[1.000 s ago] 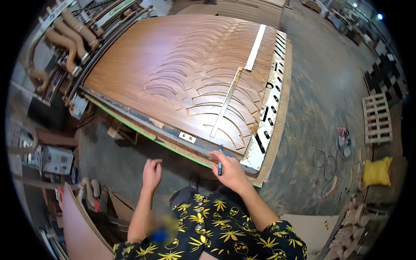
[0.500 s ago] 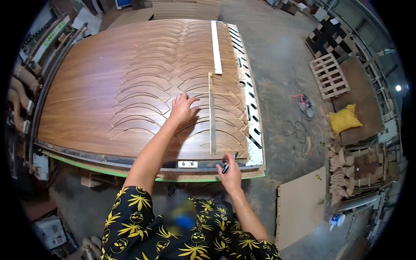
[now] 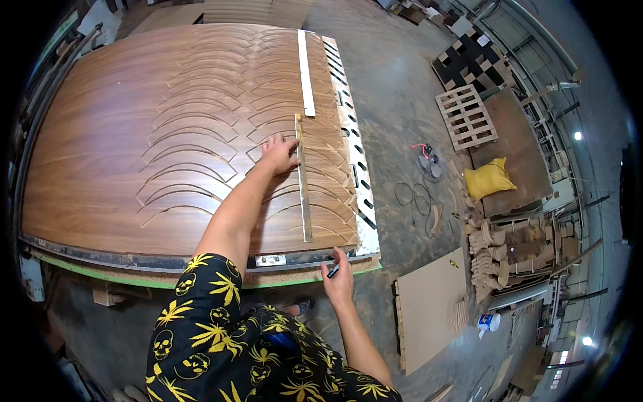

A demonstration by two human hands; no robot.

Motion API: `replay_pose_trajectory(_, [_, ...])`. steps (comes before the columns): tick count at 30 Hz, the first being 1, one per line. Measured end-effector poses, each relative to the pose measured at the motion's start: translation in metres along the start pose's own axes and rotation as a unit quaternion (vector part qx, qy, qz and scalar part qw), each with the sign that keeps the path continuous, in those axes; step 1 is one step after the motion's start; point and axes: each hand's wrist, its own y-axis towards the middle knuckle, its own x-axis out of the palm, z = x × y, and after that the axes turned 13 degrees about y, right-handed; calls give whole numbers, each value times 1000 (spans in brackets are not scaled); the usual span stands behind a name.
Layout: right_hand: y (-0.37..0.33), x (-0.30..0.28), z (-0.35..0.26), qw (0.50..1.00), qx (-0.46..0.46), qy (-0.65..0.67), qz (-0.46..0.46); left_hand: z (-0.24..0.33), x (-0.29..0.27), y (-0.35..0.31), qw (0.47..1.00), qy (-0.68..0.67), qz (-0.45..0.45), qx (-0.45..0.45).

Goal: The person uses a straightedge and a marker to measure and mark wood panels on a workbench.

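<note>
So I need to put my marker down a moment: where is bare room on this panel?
The uncut stretch of the wood panel, left of the curved cut pieces, is free. It is crowded around the left hand on the straightedge. The right hand holds the marker.

I read the large brown walnut-grain wood panel (image 3: 114, 134) as smooth and satin, with curved cut grooves. The long thin pale strip (image 3: 303, 181) under my left hand (image 3: 278, 153) looks like matt bare wood. The small dark marker (image 3: 332, 271) looks plastic. The grey concrete floor (image 3: 402, 100) is rough and dusty.
</note>
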Motion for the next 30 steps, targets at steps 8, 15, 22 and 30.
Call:
replay_pose_trajectory(8, [8, 9, -14, 1000, -26, -12, -9, -7, 12, 11, 1000, -8, -28, -11])
replay_pose_trajectory(15, [23, 25, -13, 996, -78, -27, -28, -8, 5, 8, 999, -21, -47, 11])
replay_pose_trajectory(22, [39, 31, -24, 995, -63, -52, -48, -10, 1, 8, 997, -28, -73, 9])
replay_pose_trajectory(30, [49, 39, -21, 993, -80, -66, -48, -11, 1, 13, 995, -46, -90, 8])
